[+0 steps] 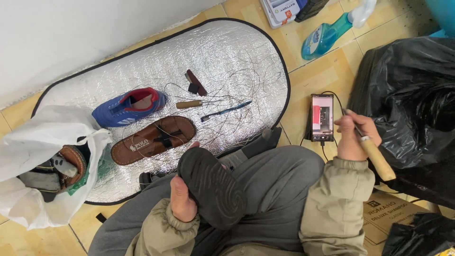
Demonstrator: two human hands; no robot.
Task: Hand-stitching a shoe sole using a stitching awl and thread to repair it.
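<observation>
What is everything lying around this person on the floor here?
Silver mat: one, foil with dark edge, on tiled floor.
Sneaker: one, blue, on mat.
Sandal: one, brown, on mat.
Awl: one, wooden handle, mid-mat.
White bag: one, left, holding shoes.
Phone: one, screen lit, on floor.
Spray bottle: one, blue, top.
Black bags: right side.
Dark shoe: one, sole up, on lap.
Left hand: grips dark shoe.
Right hand: holds wooden-handled tool.

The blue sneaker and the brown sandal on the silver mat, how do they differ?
The blue sneaker is a closed shoe with a red lining; the brown sandal is open, with a flat footbed and a dark strap. The blue sneaker lies nearer the wall, the brown sandal nearer the person's knees. Loose thread crosses the brown sandal, not plainly the blue sneaker. Both rest untouched on the silver mat, toes pointing left.
</observation>
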